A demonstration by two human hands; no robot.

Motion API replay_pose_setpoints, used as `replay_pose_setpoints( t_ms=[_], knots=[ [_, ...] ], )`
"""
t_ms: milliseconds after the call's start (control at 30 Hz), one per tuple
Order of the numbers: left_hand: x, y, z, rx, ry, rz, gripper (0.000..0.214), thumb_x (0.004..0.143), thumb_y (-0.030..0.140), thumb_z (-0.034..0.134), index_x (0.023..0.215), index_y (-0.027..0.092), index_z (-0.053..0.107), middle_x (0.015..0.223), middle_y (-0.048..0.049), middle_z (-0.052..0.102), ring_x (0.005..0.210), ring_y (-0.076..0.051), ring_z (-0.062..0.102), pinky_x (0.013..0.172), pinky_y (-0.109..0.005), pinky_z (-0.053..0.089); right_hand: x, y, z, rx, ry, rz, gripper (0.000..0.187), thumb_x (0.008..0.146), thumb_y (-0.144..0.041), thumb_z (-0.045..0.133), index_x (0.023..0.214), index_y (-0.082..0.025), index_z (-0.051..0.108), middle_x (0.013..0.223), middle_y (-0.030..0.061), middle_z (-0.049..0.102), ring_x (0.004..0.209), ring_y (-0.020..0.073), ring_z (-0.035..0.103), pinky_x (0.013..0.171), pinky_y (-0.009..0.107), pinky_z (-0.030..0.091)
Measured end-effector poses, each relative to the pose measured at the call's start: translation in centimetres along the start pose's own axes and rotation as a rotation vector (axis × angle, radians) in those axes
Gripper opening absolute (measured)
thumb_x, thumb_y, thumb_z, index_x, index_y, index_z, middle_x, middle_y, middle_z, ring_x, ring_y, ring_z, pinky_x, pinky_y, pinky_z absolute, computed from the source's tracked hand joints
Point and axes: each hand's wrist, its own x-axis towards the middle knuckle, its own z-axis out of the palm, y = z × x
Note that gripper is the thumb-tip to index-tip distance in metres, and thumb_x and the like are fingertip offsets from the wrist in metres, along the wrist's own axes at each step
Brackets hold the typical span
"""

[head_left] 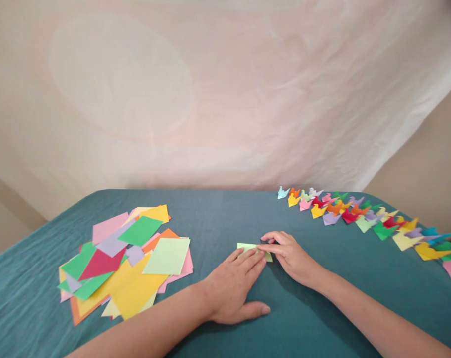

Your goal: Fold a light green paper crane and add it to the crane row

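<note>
A small piece of light green paper (245, 245) lies folded on the teal cloth, mostly covered by fingers. My left hand (237, 286) rests flat across it, fingers stretched forward and thumb spread to the right. From the right, my right hand (289, 256) reaches in with its index finger extended to the paper's edge, close to the left fingertips. The other right fingers are loosely bent, and I see nothing gripped between them. How the paper is folded beneath my fingers is hidden.
A loose heap of coloured paper sheets (136, 288) spreads over the left side of the table (218, 214). Along the right edge stand rows of several folded paper birds (350, 215). Behind the table hangs a pale sheet (225, 99).
</note>
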Motion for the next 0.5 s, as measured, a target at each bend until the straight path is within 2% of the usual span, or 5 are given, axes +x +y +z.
replay_pose_setpoints(
  t_ms=[267,500],
  knots=[
    [0.06,-0.09,-0.01,-0.012,0.071,-0.039,0.078,0.081,0.057,0.045,0.137,0.007,0.026,0.142,-0.0183,0.029,0.132,-0.029,0.025,0.109,-0.040,0.021,0.26,-0.19,-0.42,-0.044,-0.044,0.004,0.043,0.087,-0.005,0.041,0.116,-0.031,0.059,0.111,0.0059,0.056,0.093,0.0178,0.050,0.082,0.037,0.040],
    [0.20,-0.58,0.13,-0.010,0.105,-0.090,0.073,0.082,0.055,0.046,0.135,0.008,0.029,0.139,-0.0174,0.034,0.129,-0.029,0.031,0.107,-0.040,0.026,0.31,-0.30,-0.54,-0.069,-0.059,0.009,0.044,0.087,-0.006,0.041,0.117,-0.033,0.059,0.111,0.0056,0.057,0.094,0.0180,0.050,0.082,0.036,0.039]
  ],
)
